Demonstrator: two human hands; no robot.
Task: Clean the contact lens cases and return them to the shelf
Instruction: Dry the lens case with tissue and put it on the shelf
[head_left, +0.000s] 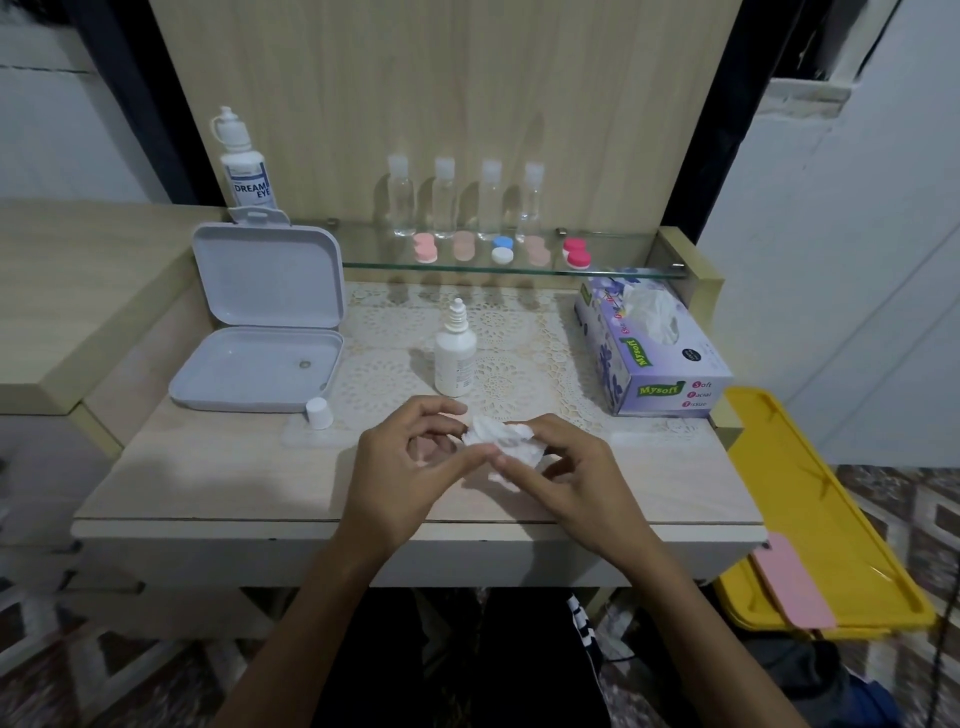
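Head view: left hand (410, 457) and right hand (563, 475) both pinching crumpled tissue (501, 441) just in front of dropper bottle (455, 353). Case inside tissue: cannot tell. Five lens cases (503, 250) beyond bottle on glass shelf (623, 262), straight ahead, neither hand clearly nearer.

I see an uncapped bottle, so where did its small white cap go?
The small white cap stands on the desk's left side, just in front of the open grey plastic box, left of the left hand.

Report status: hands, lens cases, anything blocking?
Left hand and right hand both pinching a crumpled tissue. Five lens cases on glass shelf. Uncapped dropper bottle stands just behind hands.
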